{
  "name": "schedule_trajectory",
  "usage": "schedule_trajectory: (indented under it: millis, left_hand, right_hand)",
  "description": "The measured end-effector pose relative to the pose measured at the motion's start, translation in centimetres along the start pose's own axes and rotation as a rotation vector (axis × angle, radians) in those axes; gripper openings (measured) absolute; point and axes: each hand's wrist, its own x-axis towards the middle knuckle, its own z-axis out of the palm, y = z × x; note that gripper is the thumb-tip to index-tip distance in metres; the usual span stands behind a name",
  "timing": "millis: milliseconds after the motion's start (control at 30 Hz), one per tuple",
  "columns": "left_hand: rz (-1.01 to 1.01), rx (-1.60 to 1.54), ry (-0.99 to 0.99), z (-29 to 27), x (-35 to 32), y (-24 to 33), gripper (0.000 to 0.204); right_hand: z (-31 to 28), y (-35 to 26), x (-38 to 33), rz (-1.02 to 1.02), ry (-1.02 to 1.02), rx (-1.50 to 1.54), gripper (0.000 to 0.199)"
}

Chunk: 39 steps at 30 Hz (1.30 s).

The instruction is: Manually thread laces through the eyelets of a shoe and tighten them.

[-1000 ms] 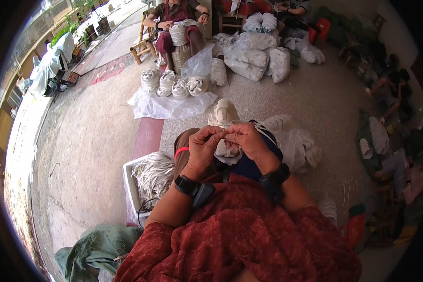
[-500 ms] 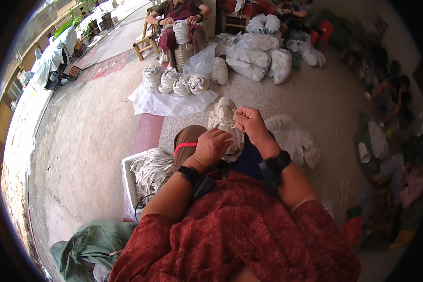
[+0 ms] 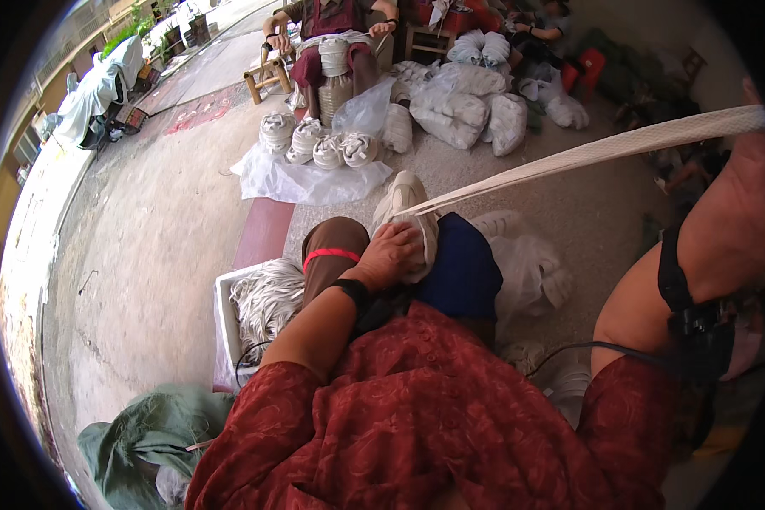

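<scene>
Taking the view as a clock face, a beige shoe [image 3: 405, 195] sits just above the centre, toe toward 12 o'clock, over the lap of a seated person in a patterned red shirt [image 3: 433, 399]. The left hand [image 3: 393, 253] is curled over the shoe's near part, gripping it. From the shoe a flat, pale lace [image 3: 586, 155] stretches taut toward between 2 and 3 o'clock, up to the raised right hand [image 3: 752, 144], which grips its far end; those fingers are partly lost in the dark rim. Close by at 8 o'clock, a white box [image 3: 223, 319] holds a heap of pale laces [image 3: 268, 297]; farther out that way lies green cloth [image 3: 149, 438]. At 11 o'clock, rolled pale bundles [image 3: 327, 151] stand on plastic sheeting [image 3: 280, 189]; at 1 o'clock, stuffed clear bags [image 3: 459, 106] rest on the floor.
</scene>
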Motion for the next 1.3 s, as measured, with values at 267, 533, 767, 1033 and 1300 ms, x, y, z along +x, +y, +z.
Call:
schedule_trajectory:
  millis: [267, 533, 767, 1033, 1300]
  left_hand:
    - [-0.502, -0.145, 0.275, -1.6, 2.2, -3.8, 0.010]
    - [-0.331, 0.314, -0.468, -1.6, 5.8, -4.6, 0.015]
    - [-0.257, 0.396, -0.556, -2.5, 7.0, -2.6, 0.014]
    - [-1.047, -0.178, 0.140, 1.6, 2.8, -7.5, 0.020]
    - [-0.655, 0.030, -0.119, -0.3, 4.7, -5.4, 0.025]
  right_hand:
    - [1.2, -0.5, 0.9, 0.041, -0.071, 0.037, 0.008]
    - [3.0, 0.3, 1.6, 0.099, -0.109, 0.056, 0.008]
    - [3.8, 0.9, 1.9, 0.148, -0.139, 0.091, 0.009]
    - [3.1, -0.1, 2.2, 0.208, -0.176, 0.123, 0.011]
    - [2.3, -0.7, 2.0, 0.253, -0.199, 0.164, 0.013]
